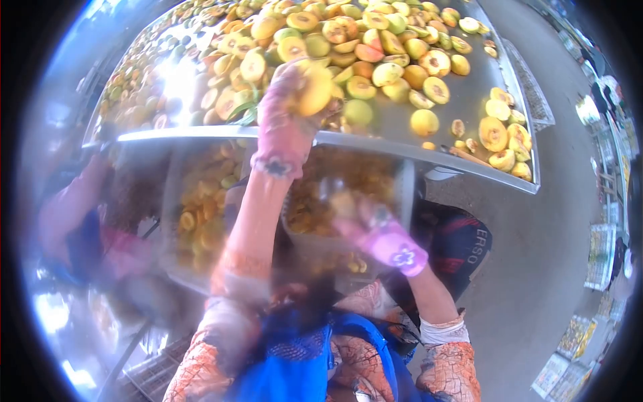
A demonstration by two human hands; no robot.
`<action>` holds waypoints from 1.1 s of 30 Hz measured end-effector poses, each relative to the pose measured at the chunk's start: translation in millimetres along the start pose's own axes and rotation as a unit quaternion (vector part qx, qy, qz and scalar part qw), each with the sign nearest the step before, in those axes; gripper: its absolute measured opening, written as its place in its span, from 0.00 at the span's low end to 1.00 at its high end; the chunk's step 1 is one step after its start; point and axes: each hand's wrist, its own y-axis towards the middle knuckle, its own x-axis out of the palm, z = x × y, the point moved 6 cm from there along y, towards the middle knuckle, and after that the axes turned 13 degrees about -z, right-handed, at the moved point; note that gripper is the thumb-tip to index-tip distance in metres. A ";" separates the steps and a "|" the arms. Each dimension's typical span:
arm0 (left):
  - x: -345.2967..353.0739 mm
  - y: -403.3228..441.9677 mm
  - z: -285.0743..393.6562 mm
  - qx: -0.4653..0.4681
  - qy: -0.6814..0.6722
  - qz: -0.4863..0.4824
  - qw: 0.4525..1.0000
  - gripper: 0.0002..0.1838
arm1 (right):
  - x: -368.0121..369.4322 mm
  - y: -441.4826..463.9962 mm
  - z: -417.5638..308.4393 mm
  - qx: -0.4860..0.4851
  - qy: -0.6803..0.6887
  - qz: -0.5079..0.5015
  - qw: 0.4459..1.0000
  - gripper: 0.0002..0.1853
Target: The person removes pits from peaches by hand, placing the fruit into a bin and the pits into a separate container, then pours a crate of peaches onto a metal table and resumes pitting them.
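Left fingers (289,75) clasped a yellow fruit (315,88) at the table (395,131); right fingers (349,226) blurred, grip unclear.

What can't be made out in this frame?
- Head view: the object at the fingertips of the right hand; motion blur hides whether it is fruit or a tool.
- Head view: some fingers of the left hand, hidden by the yellow fruit.
- Head view: far end of the metal table, cut off by the top edge.
- Head view: part of the fruit at left, washed out by glare.
- Head view: items along the right side, too small.
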 end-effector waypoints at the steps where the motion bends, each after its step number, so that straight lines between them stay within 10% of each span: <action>1: -8.7 -17.7 9.1 -0.019 -0.076 0.035 0.996 0.18 | 18.8 -8.4 26.0 0.066 0.291 -0.079 0.951 0.27; 2: -14.3 -32.7 17.7 -0.012 -0.070 0.047 0.996 0.18 | -18.5 -4.1 -3.7 0.131 0.552 -0.157 0.809 0.26; 4: -21.5 -60.3 20.5 -0.028 -0.144 0.087 0.985 0.20 | -42.5 3.1 -18.3 0.151 0.413 -0.053 0.897 0.23; 5: -14.0 -73.0 29.0 -0.008 -0.019 0.062 0.998 0.23 | -42.7 3.7 -24.3 -0.007 0.139 0.034 0.990 0.24; 6: -13.5 -78.5 25.5 -0.005 -0.020 0.070 0.997 0.23 | -42.7 -2.6 -48.8 -0.166 -0.149 0.121 0.967 0.25; 9: -9.7 -90.0 24.7 0.035 0.103 0.093 0.990 0.29 | -40.7 8.0 -46.0 0.068 0.159 0.065 0.983 0.27; 18: -1.1 -96.0 15.2 0.049 0.245 0.088 0.964 0.30 | -23.7 6.5 -45.0 -0.096 -0.158 0.119 0.976 0.22; 26: 1.8 -96.9 10.8 0.120 0.343 0.044 0.931 0.30 | -33.6 21.7 -34.3 -0.072 0.112 0.041 0.990 0.25; 33: -3.1 -80.1 27.7 -0.096 0.366 -0.064 0.924 0.22 | -49.8 23.2 -32.8 -0.055 0.157 -0.065 0.984 0.29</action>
